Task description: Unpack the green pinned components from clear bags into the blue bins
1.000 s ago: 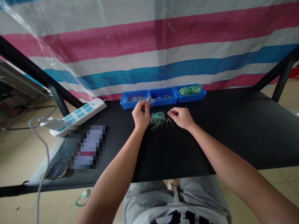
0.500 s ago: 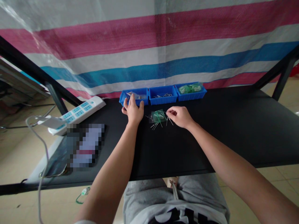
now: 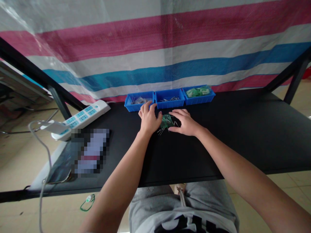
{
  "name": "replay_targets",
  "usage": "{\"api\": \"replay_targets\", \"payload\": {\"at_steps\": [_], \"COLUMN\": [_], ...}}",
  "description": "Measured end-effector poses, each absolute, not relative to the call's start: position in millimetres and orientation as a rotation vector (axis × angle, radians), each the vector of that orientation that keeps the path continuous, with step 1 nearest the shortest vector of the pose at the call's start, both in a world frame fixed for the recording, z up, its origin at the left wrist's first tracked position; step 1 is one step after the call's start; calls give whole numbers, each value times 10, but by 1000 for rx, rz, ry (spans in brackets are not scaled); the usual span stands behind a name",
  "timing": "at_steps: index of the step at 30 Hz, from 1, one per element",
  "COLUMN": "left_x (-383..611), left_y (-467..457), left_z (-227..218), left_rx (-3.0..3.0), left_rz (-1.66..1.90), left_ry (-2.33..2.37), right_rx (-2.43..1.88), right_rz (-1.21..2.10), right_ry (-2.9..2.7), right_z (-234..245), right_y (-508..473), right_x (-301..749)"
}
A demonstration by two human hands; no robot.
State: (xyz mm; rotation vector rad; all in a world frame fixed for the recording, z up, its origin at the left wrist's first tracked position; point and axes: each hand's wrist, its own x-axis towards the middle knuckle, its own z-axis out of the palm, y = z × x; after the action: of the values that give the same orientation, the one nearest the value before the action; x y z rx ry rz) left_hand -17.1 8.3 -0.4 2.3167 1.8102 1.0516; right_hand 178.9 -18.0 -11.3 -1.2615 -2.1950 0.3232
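free room: open table [image 3: 194, 155] in front of both hands and to right | narrow passage: between left hand [image 3: 149, 118] and right hand [image 3: 184, 122] lies green packet [image 3: 166, 121] | behind: three blue bins [image 3: 170, 98] | left: power strip [image 3: 82, 118], blurred object [image 3: 89, 150], height hard to see

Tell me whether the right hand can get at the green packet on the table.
Probably yes: the right hand lies just beside the green packet, and nothing stands between them, so the way looks free.

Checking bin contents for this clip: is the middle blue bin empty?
Not empty: the middle blue bin holds a small scatter of thin metal pins on its floor, too small to count.
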Motion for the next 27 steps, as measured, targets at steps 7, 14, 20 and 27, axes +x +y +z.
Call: {"api": "replay_targets", "payload": {"at_steps": [7,14,20,27], "left_x": [-58,-69,-77,-101], "left_y": [1,27,12,2], "left_z": [-119,-100,-62,-54], "left_rx": [2403,2427,2408,2401], "left_rz": [771,699,682,695], "left_ry": [1440,1348,1341,1288], "right_rx": [-1245,-1200,-1176,-1141], "right_rz": [333,282,280,285], "right_ry": [-2301,-2277,-2261,-2246], "right_z": [-147,-168,-148,-157], "right_y": [-164,-130,-140,-125], "right_x": [1763,1790,1789,1799]}}
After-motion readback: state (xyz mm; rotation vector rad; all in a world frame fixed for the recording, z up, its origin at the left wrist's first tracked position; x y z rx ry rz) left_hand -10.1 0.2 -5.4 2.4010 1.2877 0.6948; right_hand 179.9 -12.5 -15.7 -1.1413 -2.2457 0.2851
